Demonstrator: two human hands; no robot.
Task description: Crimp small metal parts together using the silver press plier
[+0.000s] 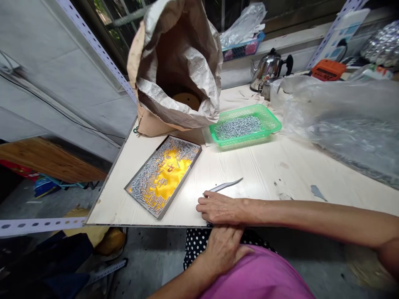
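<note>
My right hand point(220, 209) lies flat on the pale table point(255, 174) near its front edge, fingers stretched out together and pointing left. Metal tweezers point(226, 185) lie on the table just beyond it, one end touching my index finger. My left hand point(223, 248) rests open on my lap below the table edge, on polka-dot and pink cloth. Left of my hands is a flat metal tray point(141, 194) lined with yellow cloth and strewn with small metal pins.
A green basket point(274, 120) of similar pins sits behind, next to a big open paper sack point(177, 62). A large clear plastic bag point(343, 120) of metal parts fills the right. A steel kettle point(268, 70) and an orange box point(327, 69) stand at the back.
</note>
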